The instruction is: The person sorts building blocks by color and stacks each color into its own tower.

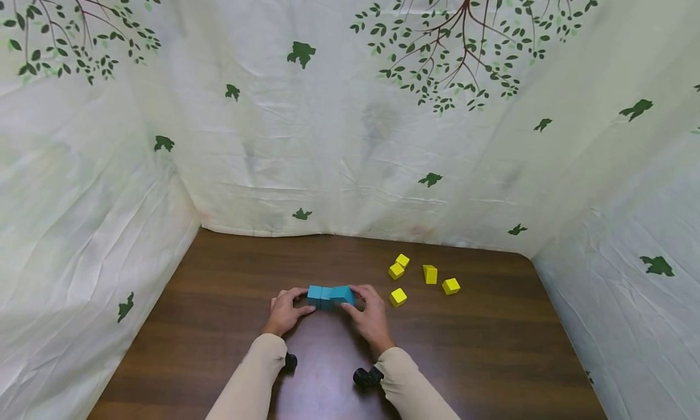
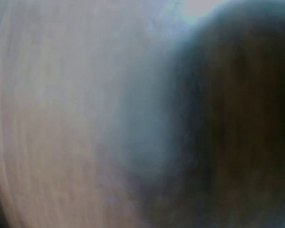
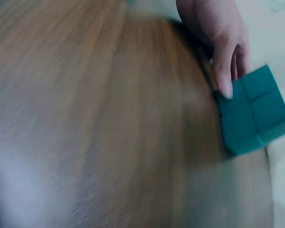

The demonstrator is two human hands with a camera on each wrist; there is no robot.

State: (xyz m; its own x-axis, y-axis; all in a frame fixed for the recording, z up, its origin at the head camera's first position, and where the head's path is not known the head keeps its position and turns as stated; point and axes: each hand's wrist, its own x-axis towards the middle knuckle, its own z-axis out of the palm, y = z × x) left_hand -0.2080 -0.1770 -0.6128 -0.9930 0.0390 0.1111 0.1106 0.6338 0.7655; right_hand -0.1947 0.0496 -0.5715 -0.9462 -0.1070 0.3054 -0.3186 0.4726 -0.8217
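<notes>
Several blue blocks (image 1: 326, 297) sit side by side in a short row above the middle of the brown table, between my two hands. At the row's left end, my left hand (image 1: 283, 312) pinches a block, thumb in front and fingers behind. My right hand (image 1: 373, 318) grips the rightmost blue block (image 1: 341, 295), which stands tilted against its neighbour. The right wrist view shows the blocks (image 3: 256, 111) as teal, pressed together, with the left hand's thumb on them. The left wrist view is too blurred to make out the hand or blocks.
Several yellow blocks (image 1: 398, 297) lie scattered to the right of my right hand. The brown table (image 1: 492, 341) runs back to a pale leaf-printed cloth (image 1: 339, 134), which hangs behind it and along both sides. Black wrist devices (image 1: 367, 377) sit at the sleeves.
</notes>
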